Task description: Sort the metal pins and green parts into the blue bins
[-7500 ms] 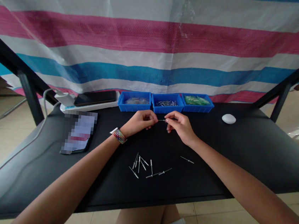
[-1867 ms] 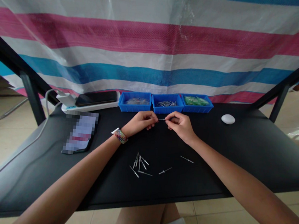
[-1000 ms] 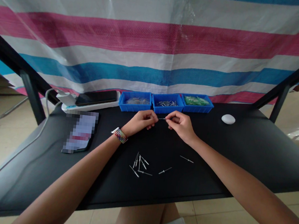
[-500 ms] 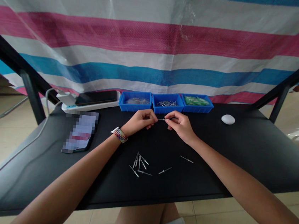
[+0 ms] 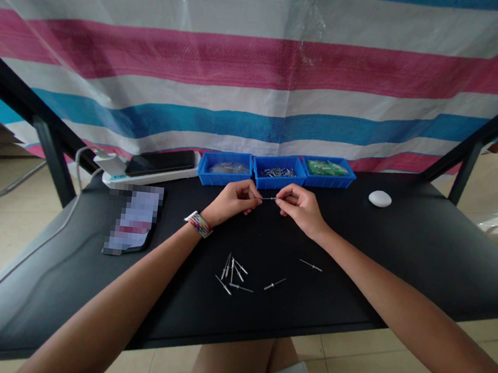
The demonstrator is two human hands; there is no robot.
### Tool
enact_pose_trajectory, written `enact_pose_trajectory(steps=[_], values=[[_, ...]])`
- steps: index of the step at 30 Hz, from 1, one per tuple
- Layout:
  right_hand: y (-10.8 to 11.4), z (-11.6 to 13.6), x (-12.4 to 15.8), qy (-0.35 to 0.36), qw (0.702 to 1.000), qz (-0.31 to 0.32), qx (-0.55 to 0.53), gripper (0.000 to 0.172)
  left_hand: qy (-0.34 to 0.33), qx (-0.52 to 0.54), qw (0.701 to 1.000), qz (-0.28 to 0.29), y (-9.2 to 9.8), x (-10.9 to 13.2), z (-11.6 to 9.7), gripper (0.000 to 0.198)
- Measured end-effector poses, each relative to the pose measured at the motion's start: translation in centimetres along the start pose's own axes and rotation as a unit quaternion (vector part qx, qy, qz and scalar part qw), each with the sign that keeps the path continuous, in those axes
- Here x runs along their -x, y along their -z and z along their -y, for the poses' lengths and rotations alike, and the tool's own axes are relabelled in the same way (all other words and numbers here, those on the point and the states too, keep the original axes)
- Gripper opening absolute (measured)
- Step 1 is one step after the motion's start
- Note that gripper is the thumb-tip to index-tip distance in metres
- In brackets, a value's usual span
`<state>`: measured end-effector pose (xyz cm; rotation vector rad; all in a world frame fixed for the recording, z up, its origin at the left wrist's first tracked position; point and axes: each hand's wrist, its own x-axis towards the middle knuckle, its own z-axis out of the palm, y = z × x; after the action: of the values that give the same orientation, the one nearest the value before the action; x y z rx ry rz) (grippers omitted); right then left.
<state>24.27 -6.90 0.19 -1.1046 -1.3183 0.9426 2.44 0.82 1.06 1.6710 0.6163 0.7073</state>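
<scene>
A thin metal rivet [image 5: 269,199] spans the gap between my two hands, just in front of the blue bins. My left hand [image 5: 237,199] pinches its left end; a patterned band circles that wrist. At its right end, the fingertips of my right hand [image 5: 297,206] are closed on the rivet. Nearer the table's front edge lies a loose cluster of several rivets [image 5: 231,275]. Two more lie apart to the right, one rivet [image 5: 275,284] near the cluster and another rivet [image 5: 310,265] farther right.
Behind my hands stand a blue bin [image 5: 224,179] with clear pieces, a blue bin [image 5: 278,182] with metal pieces and a blue bin [image 5: 328,181] with green packets. A phone [image 5: 136,222], a white power strip [image 5: 152,177] and a white mouse [image 5: 380,199] rest on the black table [image 5: 403,244].
Both hands have barely moved; slightly more of the rivet shows between my fingertips. The loose rivets lie as before.
</scene>
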Motion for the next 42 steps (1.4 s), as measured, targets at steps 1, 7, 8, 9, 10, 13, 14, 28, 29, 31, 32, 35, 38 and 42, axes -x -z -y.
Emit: enact_pose_trajectory(steps=[1,7,8,9,10,13,14,28,29,31,32,35,38,42], values=[[-0.02,0.05,0.0,-0.001,1.0,0.0,0.0,0.027,0.0,-0.002,1.0,-0.001,0.01,-0.02,0.02,0.029],[-0.06,0.22,-0.02,0.0,1.0,-0.007,-0.002,0.029,0.001,-0.003,1.0,-0.003,0.04,-0.05,0.11,0.03],[-0.06,0.21,-0.03,0.001,1.0,-0.007,-0.003,0.029,0.002,-0.003,1.0,-0.003,0.03,-0.04,0.1,0.03],[-0.04,0.19,-0.04,0.002,1.0,-0.007,-0.004,0.029,0.003,-0.003,1.0,-0.004,0.02,-0.03,0.08,0.029],[-0.03,0.17,-0.04,0.003,1.0,-0.007,-0.003,0.029,0.004,-0.002,1.0,-0.003,0.0,-0.03,0.04,0.029],[0.01,0.06,-0.05,0.003,1.0,-0.005,0.0,0.03,0.007,0.005,1.0,-0.007,-0.1,-0.02,-0.17,0.029],[0.02,0.03,-0.04,0.002,1.0,-0.005,0.001,0.03,0.009,0.007,1.0,-0.009,-0.14,-0.02,-0.25,0.029],[-0.04,-0.02,0.11,0.012,1.0,-0.002,0.004,0.027,0.025,-0.013,1.0,-0.015,-0.25,0.11,-0.5,0.035],[-0.03,-0.01,0.1,0.013,1.0,-0.002,0.005,0.026,0.023,-0.016,1.0,-0.013,-0.24,0.1,-0.51,0.036],[-0.01,0.04,0.1,0.012,1.0,-0.003,0.006,0.027,0.02,-0.021,1.0,-0.009,-0.2,0.11,-0.52,0.039],[-0.01,0.09,0.1,0.011,1.0,-0.002,0.006,0.028,0.02,-0.023,1.0,-0.006,-0.16,0.11,-0.5,0.04],[-0.05,0.32,0.2,0.01,1.0,0.001,0.012,0.032,0.024,-0.03,0.999,0.0,-0.04,0.09,-0.39,0.043],[-0.13,0.59,0.35,0.017,1.0,0.007,0.02,0.035,0.031,-0.036,0.999,0.0,0.0,0.04,-0.3,0.044],[0.32,0.71,-0.11,0.049,0.997,-0.036,0.044,0.038,0.047,-0.016,0.999,-0.007,-0.04,-0.07,-0.2,0.045]])
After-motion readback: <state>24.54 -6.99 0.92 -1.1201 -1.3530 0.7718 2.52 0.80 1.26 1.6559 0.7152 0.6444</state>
